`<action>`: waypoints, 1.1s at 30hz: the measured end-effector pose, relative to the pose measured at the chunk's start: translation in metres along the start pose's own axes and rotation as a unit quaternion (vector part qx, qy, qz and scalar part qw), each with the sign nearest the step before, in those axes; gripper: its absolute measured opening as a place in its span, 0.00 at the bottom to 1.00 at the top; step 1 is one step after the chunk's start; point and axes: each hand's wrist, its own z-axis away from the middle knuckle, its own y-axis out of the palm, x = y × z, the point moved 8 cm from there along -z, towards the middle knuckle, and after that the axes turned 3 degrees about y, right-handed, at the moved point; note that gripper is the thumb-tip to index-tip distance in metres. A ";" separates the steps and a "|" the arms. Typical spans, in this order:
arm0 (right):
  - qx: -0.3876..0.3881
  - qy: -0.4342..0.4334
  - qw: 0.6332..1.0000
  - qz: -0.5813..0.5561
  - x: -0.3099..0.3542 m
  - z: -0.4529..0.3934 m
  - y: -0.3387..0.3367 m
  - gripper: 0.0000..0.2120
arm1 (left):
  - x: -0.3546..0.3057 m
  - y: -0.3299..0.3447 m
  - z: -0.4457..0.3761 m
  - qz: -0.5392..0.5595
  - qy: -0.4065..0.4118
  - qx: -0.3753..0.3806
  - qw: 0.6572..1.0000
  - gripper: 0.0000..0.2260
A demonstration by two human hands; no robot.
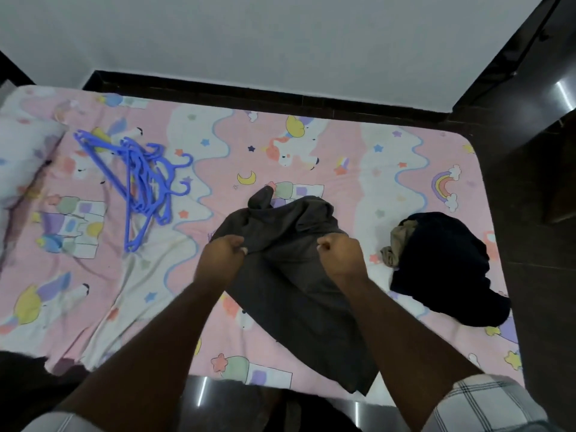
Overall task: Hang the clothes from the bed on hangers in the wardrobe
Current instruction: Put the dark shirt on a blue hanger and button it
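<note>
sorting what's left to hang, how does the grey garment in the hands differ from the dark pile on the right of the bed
The grey garment is gripped by the left hand and right hand; the dark pile lies untouched.
The grey garment is partly spread out; the dark pile is bunched.
Both rest on the bed sheet, neither on a hanger.

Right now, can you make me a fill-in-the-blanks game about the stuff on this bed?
1. Both hands, left hand and right hand, hold a ____ garment.
2. The hangers are the colour ____.
3. The hangers lie to the ____ of the held garment.
4. The dark clothes pile lies on the ____.

Answers: grey, blue, left, bed.
</note>
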 end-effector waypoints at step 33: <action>0.163 -0.177 0.953 0.186 0.012 -0.249 0.099 0.20 | -0.041 0.115 -0.202 -0.048 -0.021 0.093 0.994 0.13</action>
